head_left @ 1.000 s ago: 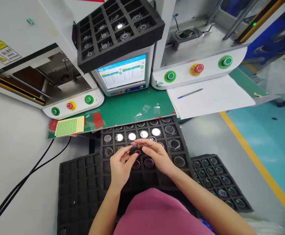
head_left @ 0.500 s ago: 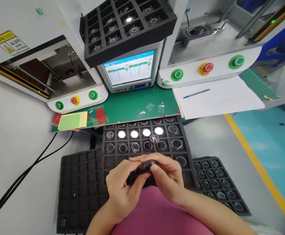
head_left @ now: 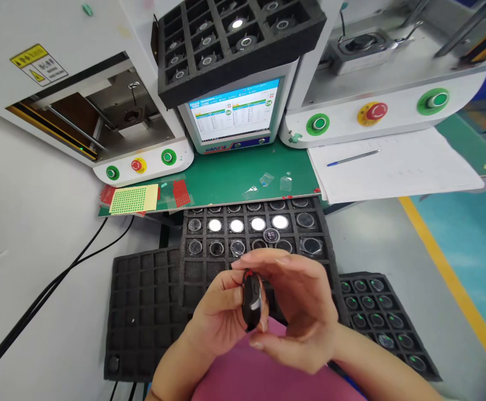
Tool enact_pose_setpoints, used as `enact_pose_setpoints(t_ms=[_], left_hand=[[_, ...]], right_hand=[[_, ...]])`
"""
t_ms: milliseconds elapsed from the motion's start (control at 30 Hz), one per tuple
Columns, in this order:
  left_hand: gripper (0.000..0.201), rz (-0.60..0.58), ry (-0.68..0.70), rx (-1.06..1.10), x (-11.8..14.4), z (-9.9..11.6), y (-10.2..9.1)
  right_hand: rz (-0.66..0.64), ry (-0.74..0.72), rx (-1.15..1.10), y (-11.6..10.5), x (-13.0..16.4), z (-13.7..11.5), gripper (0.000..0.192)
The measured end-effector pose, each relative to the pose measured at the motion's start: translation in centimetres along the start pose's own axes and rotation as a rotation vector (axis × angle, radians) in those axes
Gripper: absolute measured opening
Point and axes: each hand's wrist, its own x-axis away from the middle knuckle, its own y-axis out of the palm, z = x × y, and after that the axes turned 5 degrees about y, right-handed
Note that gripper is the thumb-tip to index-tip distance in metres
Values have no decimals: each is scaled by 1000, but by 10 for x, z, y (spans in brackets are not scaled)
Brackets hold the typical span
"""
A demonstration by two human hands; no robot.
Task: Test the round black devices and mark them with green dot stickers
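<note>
A black round smartwatch body (head_left: 251, 303) is held upright and edge-on above the foam tray, a small red patch at its top edge. My left hand (head_left: 218, 317) pinches it between thumb and fingers. Curved around its other side is my right hand (head_left: 310, 312), with thumb and fingers spread apart and its thumb tip near the lower edge. Just beyond my hands lies the black foam tray (head_left: 330, 262), with round watch bodies in its compartments, several lit white. One watch with a lit display (head_left: 271, 235) rests across the dividers.
A foam tray (head_left: 142, 312) stands low on the left, another (head_left: 393, 334) with green-marked watches on the right. Behind are a green bench (head_left: 222, 178), a monitor (head_left: 234, 111) under a foam tray, two button-panel machines, sticker sheets (head_left: 134, 199), and papers (head_left: 402, 172) with a pen.
The watch body has turned from lying flattish in both hands to standing edge-on in my left hand. My right hand's fingers have opened away from it. The view has shifted slightly.
</note>
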Motion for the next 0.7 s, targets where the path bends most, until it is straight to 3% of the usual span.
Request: enact_pose_setpoints(t_ms=[267, 467, 567, 700], left_hand=[[28, 23, -4, -25, 4, -6, -7], [37, 160, 25, -129, 8, -8, -5], [36, 231, 24, -132, 10, -8, -3], [36, 259, 17, -146, 10, -7, -1]], right_hand=[[39, -35, -9, 2, 1, -4, 75], [-1, -92, -86, 1, -6, -8, 63], [-28, -53, -119, 0, -11, -10, 59], [-18, -41, -102, -2, -11, -8, 62]])
